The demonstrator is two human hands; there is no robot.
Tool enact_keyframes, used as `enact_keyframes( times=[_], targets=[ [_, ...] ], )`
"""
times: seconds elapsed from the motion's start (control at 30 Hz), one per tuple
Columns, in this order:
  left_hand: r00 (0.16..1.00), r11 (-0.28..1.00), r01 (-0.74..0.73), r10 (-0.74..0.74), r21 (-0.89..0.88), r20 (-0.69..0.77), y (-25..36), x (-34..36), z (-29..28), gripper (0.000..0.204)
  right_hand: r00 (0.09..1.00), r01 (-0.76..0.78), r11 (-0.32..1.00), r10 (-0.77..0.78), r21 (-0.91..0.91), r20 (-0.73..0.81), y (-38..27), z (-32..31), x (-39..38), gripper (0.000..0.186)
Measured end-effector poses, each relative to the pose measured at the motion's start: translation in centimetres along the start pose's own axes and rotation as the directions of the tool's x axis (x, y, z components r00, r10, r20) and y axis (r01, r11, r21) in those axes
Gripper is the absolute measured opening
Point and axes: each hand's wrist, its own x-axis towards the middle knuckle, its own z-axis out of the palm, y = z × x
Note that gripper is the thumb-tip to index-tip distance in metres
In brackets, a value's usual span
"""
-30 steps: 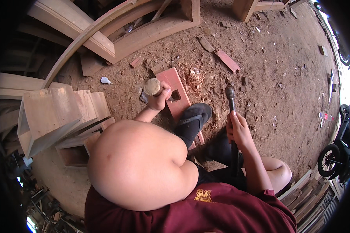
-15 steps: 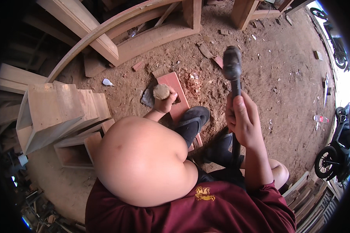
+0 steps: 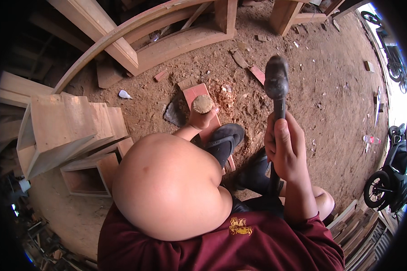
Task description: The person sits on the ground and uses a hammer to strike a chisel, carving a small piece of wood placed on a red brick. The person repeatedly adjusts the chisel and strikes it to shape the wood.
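My left hand is wrapped around a chisel, whose round, frayed wooden handle end faces up; its blade is hidden below my fist. Beneath it lies a reddish wooden board on the dirt. My left foot, in a dark sandal, rests on this board. Raised to the right, my right hand grips a hammer by its dark handle, thumb along the shaft. The hammer's head is up and apart from the chisel.
Wood shavings lie beside the board. Large wooden frames stand ahead, and box-like wooden pieces at left. A white bottle and offcuts dot the ground. A motorcycle stands far right.
My left hand and the chisel have shifted right and slightly nearer along the board, now covering the dark cut seen before. The hammer has moved slightly right and nearer.
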Motion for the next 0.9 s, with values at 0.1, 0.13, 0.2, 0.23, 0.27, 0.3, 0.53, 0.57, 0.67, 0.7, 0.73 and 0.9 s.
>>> enact_keyframes(
  times=[0.1, 0.13, 0.2, 0.23, 0.27, 0.3, 0.53, 0.57, 0.67, 0.7, 0.73, 0.9],
  targets=[
    [0.960, 0.956, 0.278, -0.273, -0.091, 0.071, -2.2, -2.3, -0.8, 0.008, 0.975, 0.221, 0.941, -0.222, -0.255, 0.029, 0.5, 1.8, 0.8, 0.044],
    [0.964, 0.955, 0.266, -0.262, -0.128, 0.052, -1.8, -1.8, -0.2, 0.007, 0.948, 0.294, 0.839, -0.316, -0.459, 0.030, 2.5, 2.6, 1.4, 0.043],
    [0.973, 0.959, 0.230, -0.231, -0.163, 0.015, -1.1, -0.8, 0.5, 0.007, 0.954, 0.165, 0.624, 0.096, -0.764, 0.284, 5.9, 2.9, 3.7, 0.034],
    [0.974, 0.959, 0.224, -0.226, -0.175, 0.008, -1.0, -0.4, 0.7, 0.007, 0.959, 0.116, 0.667, 0.116, -0.736, 0.257, 5.9, 2.5, 3.8, 0.032],
    [0.975, 0.958, 0.218, -0.220, -0.187, 0.011, -0.5, -0.7, 1.0, 0.006, 0.964, 0.066, 0.708, 0.138, -0.704, 0.229, 5.6, 2.1, 3.8, 0.030],
    [0.978, 0.962, 0.205, -0.209, -0.179, -0.004, -0.5, -1.0, 0.7, 0.006, 0.963, 0.032, 0.751, 0.153, -0.660, 0.221, 4.7, 2.2, 4.2, 0.027],
    [0.980, 0.956, 0.195, -0.198, -0.220, 0.009, -0.4, -0.7, 1.9, 0.007, 0.991, 0.105, 0.762, -0.025, -0.639, 0.133, 5.4, 2.4, 2.2, 0.033],
    [0.981, 0.947, 0.191, -0.194, -0.259, 0.011, -0.2, -1.1, 2.2, 0.007, 0.956, 0.064, 0.606, 0.190, -0.793, 0.222, 7.6, 2.0, 2.5, 0.034],
    [0.994, 0.929, 0.099, -0.075, -0.356, 0.082, 1.2, -2.6, 3.3, 0.008, 0.974, -0.036, 0.847, 0.149, -0.530, 0.172, 9.9, 0.9, 0.9, 0.034],
    [0.986, 0.940, 0.040, 0.019, -0.339, 0.168, 1.8, -3.7, 3.2, 0.008, 0.929, -0.210, 0.882, 0.314, -0.423, 0.193, 10.1, 0.2, 0.7, 0.034],
    [0.946, 0.958, -0.056, 0.141, -0.280, 0.291, 2.2, -4.4, 3.2, 0.010, 0.928, -0.277, 0.899, 0.342, -0.340, 0.148, 11.0, -0.5, 0.2, 0.033],
    [0.865, 0.957, -0.271, 0.287, -0.099, 0.411, 3.4, -3.5, 1.8, 0.018, 0.845, -0.532, 0.843, 0.535, 0.079, -0.014, 12.5, -3.3, -1.8, 0.030]
  ],
)
